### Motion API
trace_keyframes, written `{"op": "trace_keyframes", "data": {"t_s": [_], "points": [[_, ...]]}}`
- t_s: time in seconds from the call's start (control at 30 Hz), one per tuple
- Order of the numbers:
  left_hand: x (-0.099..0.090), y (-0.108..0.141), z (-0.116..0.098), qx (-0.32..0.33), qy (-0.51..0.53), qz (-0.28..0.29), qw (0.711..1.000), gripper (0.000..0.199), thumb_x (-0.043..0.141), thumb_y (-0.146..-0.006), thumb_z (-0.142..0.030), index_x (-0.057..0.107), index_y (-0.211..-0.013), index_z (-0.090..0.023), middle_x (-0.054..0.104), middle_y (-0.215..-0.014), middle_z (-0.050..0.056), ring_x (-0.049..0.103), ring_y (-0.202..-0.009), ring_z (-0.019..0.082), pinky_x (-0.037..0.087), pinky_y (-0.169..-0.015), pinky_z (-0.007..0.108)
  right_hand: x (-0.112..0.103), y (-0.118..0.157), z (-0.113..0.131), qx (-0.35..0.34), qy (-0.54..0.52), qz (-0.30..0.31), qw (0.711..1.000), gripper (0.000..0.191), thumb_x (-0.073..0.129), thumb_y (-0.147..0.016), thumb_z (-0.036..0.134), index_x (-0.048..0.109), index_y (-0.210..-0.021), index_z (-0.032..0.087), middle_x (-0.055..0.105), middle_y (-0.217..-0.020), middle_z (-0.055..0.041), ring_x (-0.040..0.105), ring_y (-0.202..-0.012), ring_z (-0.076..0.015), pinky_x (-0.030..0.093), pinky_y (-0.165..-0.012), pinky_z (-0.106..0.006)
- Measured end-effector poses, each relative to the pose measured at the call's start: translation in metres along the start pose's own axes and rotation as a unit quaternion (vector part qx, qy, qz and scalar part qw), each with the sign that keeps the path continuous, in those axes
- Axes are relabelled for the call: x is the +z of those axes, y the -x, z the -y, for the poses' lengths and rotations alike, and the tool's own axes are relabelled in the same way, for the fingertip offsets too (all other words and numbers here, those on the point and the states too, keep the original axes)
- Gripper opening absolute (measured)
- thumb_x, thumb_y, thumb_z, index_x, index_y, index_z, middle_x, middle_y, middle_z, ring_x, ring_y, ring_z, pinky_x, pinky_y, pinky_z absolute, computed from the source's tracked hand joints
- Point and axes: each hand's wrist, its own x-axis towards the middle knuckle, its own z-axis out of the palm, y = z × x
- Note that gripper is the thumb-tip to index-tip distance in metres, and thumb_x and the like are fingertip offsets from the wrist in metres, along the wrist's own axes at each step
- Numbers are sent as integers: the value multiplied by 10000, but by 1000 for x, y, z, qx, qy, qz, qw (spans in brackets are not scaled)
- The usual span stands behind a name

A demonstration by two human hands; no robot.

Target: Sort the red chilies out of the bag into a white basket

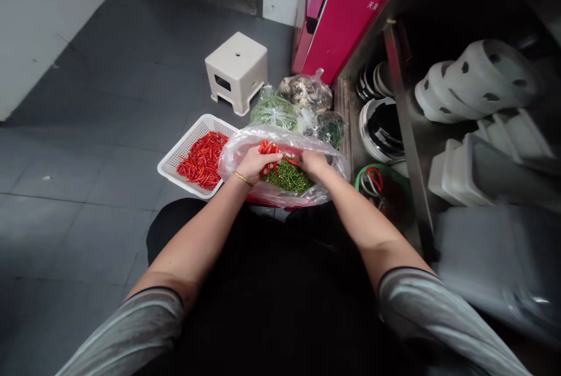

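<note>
My left hand (255,165) is closed round a bunch of red chilies (268,149) over the mouth of a clear plastic bag (234,145). Inside the bag lies a heap of green chili stems (289,177). My right hand (312,164) reaches into the bag at its right side, close to a red chili; its fingers are largely hidden, so what they hold does not show. Left of the bag, a white perforated basket (170,164) on the floor holds a pile of loose red chilies (201,159).
A beige stool (236,63) stands beyond the basket. Behind the bag sit bagged greens (274,110) and bagged mushrooms (307,91). To the right, a metal shelf (409,130) holds stacked containers, with red-handled scissors (374,180) in a green-rimmed basin (363,168).
</note>
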Motion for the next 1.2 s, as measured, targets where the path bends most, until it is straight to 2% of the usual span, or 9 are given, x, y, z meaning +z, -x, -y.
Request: {"op": "trace_keyframes", "data": {"t_s": [0.1,0.37,0.5,0.63,0.77,0.87,0.97,1.07,1.2], "points": [[-3,1,-1,-26,-24,2,999,326,828,-544,-341,598,-616,-122,526,-464,-30,368,-343,34,221,-329,194,2,4,-6,10,75,28,997,237,625,-820,189,703,-1021,90,698,-1024,-196,649,-969,-280,464,-798,-298],[2,-3,11,-70,29,23,997,277,793,-582,-321,619,-658,-119,569,-503,-8,397,-329,44,250,-326,198,-28,46,5,-143,-10,-23,989,168,555,-912,259,684,-946,157,714,-909,-80,636,-813,-180,394,-685,-237],[8,0,14,37,16,20,999,314,794,-574,-284,648,-803,-127,611,-606,-16,461,-422,51,351,-409,189,-25,50,20,-161,-22,-15,987,213,516,-942,251,695,-918,136,716,-904,-106,649,-842,-190,405,-716,-242],[12,2,20,187,-127,-8,974,226,756,-597,-220,650,-777,-134,664,-741,14,589,-663,105,476,-639,215,-20,47,32,-137,-30,-24,990,225,502,-938,231,698,-973,128,711,-996,-150,655,-942,-233,438,-771,-265],[10,3,16,242,-192,-9,951,162,714,-638,-227,658,-768,-149,682,-786,27,615,-751,136,491,-707,243,-22,48,35,-93,-108,44,989,207,498,-931,223,687,-962,145,714,-882,-98,662,-707,-183,478,-652,-242],[-2,2,1,191,-83,-62,976,218,724,-644,-263,654,-815,-147,658,-716,12,576,-611,98,473,-583,212,-23,46,32,-105,-117,115,981,246,467,-956,284,679,-933,163,691,-795,-56,622,-601,-142,485,-601,-234],[-20,-2,-14,88,38,-116,989,249,735,-630,-265,632,-816,-135,593,-588,-22,463,-439,52,397,-442,178,-16,36,41,-140,10,34,990,252,571,-899,289,655,-1109,178,669,-1047,-117,644,-895,-221,502,-761,-300],[-31,-2,-19,51,72,-128,988,249,753,-591,-224,618,-778,-132,588,-573,-22,480,-435,52,400,-438,173,0,20,62,-226,102,-50,967,430,599,-884,319,556,-1302,227,505,-1343,-156,502,-1200,-298,429,-957,-400],[-32,3,-17,34,7,-111,993,235,763,-579,-241,613,-721,-130,547,-515,-30,445,-397,54,350,-398,179,18,6,64,-264,161,-35,950,463,649,-853,336,563,-1287,199,444,-1402,-174,423,-1266,-329,342,-1034,-452]]}}
